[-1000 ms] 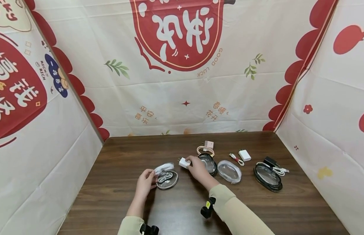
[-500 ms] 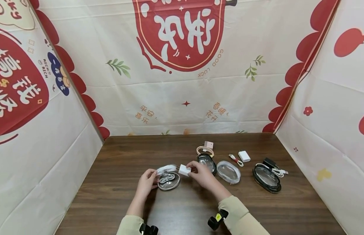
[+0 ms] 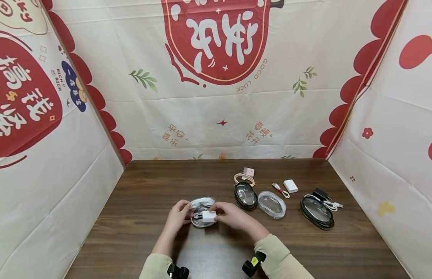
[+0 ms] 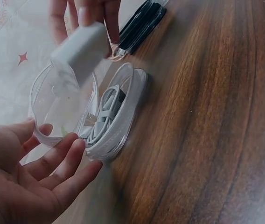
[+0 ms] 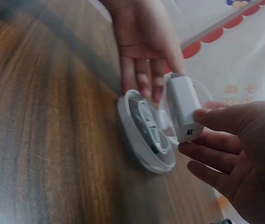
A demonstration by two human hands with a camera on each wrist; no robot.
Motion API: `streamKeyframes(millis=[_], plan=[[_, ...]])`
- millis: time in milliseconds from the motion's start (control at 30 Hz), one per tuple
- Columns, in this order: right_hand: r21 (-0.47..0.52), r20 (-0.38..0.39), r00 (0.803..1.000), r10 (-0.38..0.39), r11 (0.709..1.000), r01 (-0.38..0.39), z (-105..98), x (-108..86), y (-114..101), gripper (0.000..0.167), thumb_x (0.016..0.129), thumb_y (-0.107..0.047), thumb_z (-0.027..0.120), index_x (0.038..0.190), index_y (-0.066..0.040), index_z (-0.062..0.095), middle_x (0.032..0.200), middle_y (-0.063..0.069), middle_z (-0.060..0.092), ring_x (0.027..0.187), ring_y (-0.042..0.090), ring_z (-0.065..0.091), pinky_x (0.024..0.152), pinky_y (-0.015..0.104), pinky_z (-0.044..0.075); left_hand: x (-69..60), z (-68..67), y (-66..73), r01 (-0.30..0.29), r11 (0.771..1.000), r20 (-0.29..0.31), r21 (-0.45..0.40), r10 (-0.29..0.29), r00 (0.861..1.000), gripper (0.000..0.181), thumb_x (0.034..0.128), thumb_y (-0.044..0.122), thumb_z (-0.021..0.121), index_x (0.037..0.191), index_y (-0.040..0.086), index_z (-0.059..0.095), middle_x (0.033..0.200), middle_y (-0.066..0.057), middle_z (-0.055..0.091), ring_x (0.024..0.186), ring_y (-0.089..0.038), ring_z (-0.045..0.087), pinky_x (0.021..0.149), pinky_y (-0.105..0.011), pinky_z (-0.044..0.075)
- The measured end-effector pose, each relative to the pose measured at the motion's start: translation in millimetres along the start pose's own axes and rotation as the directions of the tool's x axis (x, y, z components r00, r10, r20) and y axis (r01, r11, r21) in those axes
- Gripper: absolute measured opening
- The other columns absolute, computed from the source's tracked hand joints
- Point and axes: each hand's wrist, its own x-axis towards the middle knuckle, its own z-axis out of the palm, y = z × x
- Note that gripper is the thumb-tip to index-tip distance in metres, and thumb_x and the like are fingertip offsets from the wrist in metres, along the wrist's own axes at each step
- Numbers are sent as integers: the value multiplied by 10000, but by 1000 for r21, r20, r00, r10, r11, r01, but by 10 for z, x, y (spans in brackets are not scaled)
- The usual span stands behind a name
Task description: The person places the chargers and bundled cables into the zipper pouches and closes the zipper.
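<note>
Cable (image 4: 105, 114), pale grey, coiled and tied, is contained in the base of a clear oval plastic case with white trim (image 4: 127, 109), whose lid is swung open. The rim of that lid is pinched between thumb and fingertips by the left hand (image 4: 34, 182). A white block-shaped plastic charger (image 3: 209, 216) is clamped between the thumb and fingers of the right hand (image 3: 231, 216) and is held over the opening of the white-trimmed case, near its lid — whether the case is touched by it cannot be told. A small socket is shown in the charger's end.

To the right of the white-trimmed case and farther back, a pink square charger (image 3: 248, 172) is set beside a peach coiled cable (image 3: 250, 179). Nearer on that side, a clear oval case edged in black (image 3: 246, 195) is laid; farther right, a clear oval case with a colourless rim (image 3: 271, 204) is seen.

Well to the right of the white-trimmed case, a short white cable bound in red (image 3: 281, 190) and a white cube charger (image 3: 290, 185) are placed — and beyond them, a second black-edged oval case (image 3: 317, 211). Everything is borne by a dark brown wood-grain table (image 3: 132, 232).
</note>
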Motion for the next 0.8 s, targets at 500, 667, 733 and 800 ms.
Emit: streamKeyframes(millis=[500, 667, 733, 800], plan=[[-244, 85, 996, 39, 970, -18, 187, 131, 41, 187, 886, -59, 674, 1072, -70, 656, 1038, 32, 667, 984, 200, 616, 874, 357, 478, -26, 11, -2, -13, 1000, 40, 1, 13, 999, 203, 1015, 113, 498, 1041, -82, 548, 963, -292, 628, 768, -253, 650, 684, -499, 560], [-327, 39, 997, 62, 944, -46, 239, 130, 33, 177, 873, -69, 684, 1049, -83, 670, 1025, 36, 676, 983, 204, 624, 873, 382, 483, -19, 12, -13, -11, 1000, 41, -7, 11, 999, 195, 1014, 106, 494, 1035, -81, 543, 942, -272, 637, 766, -267, 647, 667, -479, 563], [-346, 16, 998, 62, 937, -52, 260, 132, 27, 189, 863, -63, 689, 1051, -73, 677, 1027, 50, 680, 987, 215, 628, 873, 388, 486, -11, 10, -18, -6, 1000, 39, -9, 7, 999, 190, 1015, 103, 490, 1031, -78, 544, 940, -266, 639, 766, -263, 646, 664, -467, 564], [-360, -4, 998, 58, 931, -55, 286, 136, 29, 206, 844, -50, 700, 1049, -62, 681, 1024, 63, 682, 982, 228, 632, 864, 391, 490, -6, 10, -25, 2, 1000, 35, -8, -2, 999, 184, 1014, 102, 492, 1028, -73, 549, 939, -260, 641, 767, -258, 644, 664, -460, 564]])
